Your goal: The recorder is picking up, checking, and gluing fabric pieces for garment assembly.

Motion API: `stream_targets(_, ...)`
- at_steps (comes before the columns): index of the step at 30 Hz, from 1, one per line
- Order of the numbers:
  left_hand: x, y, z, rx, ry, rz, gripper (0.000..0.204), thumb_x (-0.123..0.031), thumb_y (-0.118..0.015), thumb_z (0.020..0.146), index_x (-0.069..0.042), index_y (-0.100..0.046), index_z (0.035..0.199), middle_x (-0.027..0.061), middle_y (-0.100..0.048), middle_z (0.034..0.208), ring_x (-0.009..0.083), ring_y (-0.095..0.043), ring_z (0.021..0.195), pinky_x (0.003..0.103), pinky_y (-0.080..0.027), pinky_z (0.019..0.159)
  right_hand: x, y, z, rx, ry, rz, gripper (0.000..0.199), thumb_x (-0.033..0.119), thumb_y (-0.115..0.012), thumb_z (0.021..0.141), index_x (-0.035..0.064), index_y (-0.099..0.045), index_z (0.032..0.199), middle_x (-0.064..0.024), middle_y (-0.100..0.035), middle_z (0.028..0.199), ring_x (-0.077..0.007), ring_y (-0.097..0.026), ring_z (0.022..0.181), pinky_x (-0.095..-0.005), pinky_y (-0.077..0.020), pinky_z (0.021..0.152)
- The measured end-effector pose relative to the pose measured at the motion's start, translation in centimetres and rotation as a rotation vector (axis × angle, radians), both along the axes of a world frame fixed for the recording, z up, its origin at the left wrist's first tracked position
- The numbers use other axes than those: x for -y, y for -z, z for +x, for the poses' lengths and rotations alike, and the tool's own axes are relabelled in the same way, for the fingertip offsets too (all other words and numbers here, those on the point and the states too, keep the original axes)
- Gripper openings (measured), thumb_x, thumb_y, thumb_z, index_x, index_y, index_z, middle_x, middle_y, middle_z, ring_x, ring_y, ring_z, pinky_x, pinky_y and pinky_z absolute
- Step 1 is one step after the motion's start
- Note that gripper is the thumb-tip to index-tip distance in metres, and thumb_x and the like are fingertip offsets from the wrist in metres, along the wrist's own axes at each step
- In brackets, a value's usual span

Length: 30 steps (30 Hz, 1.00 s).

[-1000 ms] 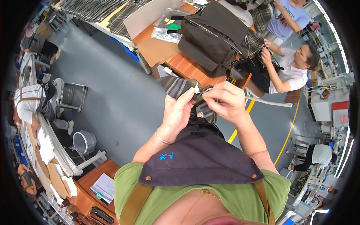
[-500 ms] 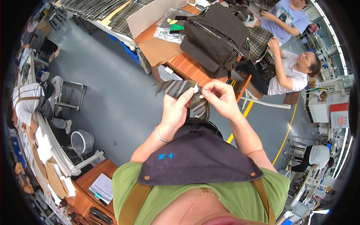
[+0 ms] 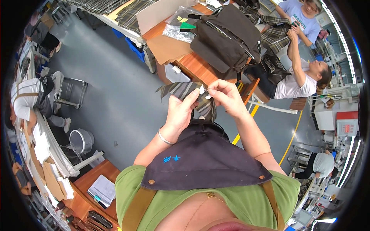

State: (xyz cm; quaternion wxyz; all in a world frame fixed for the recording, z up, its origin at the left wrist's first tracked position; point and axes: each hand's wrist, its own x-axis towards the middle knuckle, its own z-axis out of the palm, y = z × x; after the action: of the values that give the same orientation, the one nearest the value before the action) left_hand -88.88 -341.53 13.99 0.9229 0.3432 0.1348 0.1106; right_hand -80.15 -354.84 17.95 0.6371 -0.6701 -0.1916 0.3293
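Observation:
My left hand point(image 3: 180, 111) is closed on a strip of grey, striped fabric point(image 3: 178, 90), thumb on top, with one end sticking out to the left and another part hanging below. A small white piece point(image 3: 202, 90) shows at the tip of the left thumb. Just to its right, the fingertips of my right hand point(image 3: 226, 99) are pinched together at the fabric's edge, on something too small to make out. Beyond both hands, a large dark brown bag point(image 3: 227, 42) lies on a wooden table point(image 3: 192, 63).
Brown cardboard point(image 3: 168, 49) and a clear plastic bag point(image 3: 177, 34) lie left of the large bag. Two people at the far right handle plaid fabric point(image 3: 276, 35). At left stand a white bucket point(image 3: 81, 141) and a metal-framed stool point(image 3: 72, 92); a person bends over a bench there.
My hands stay nearly in place on the fabric, the right fingers still pinching. At the far right, the seated person's arms have risen toward the other person and the plaid fabric.

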Motion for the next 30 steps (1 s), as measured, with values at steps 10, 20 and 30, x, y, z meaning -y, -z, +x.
stream_targets(10,0.4,0.4,-1.0,-0.009,-0.004,0.004,0.01,-0.009,-0.059,0.083,-0.007,-0.058,0.093,-0.0001,-0.06,0.088,0.0073,-0.055,0.076,0.022,-0.043,0.063,0.0,0.0,-1.1,-0.018,0.01,-0.03,0.009,0.015,-0.062,0.076,0.0076,-0.06,0.08,0.0057,-0.055,0.068,-0.0004,-0.043,0.053,-0.015,-0.03,0.047)
stream_targets(20,1.6,0.2,-0.9,-0.019,0.005,0.026,0.016,-0.005,-0.055,0.084,-0.005,-0.056,0.1,0.0022,-0.059,0.094,0.0093,-0.056,0.081,0.023,-0.045,0.064,1.4,2.7,-0.4,-0.116,-0.038,0.102,0.007,0.011,-0.06,0.079,0.0046,-0.059,0.079,0.0046,-0.055,0.068,-0.0008,-0.046,0.057,-0.0161,-0.0356,0.048)
stream_targets(30,4.2,0.1,1.3,-0.099,0.013,0.084,0.017,-0.005,-0.055,0.083,-0.006,-0.052,0.1,0.0013,-0.058,0.094,0.0102,-0.055,0.084,0.024,-0.043,0.071,4.3,5.1,2.6,-0.155,-0.156,0.235,0.008,0.006,-0.056,0.081,0.0036,-0.056,0.088,0.0029,-0.058,0.075,-0.0009,-0.046,0.057,-0.016,-0.037,0.049)
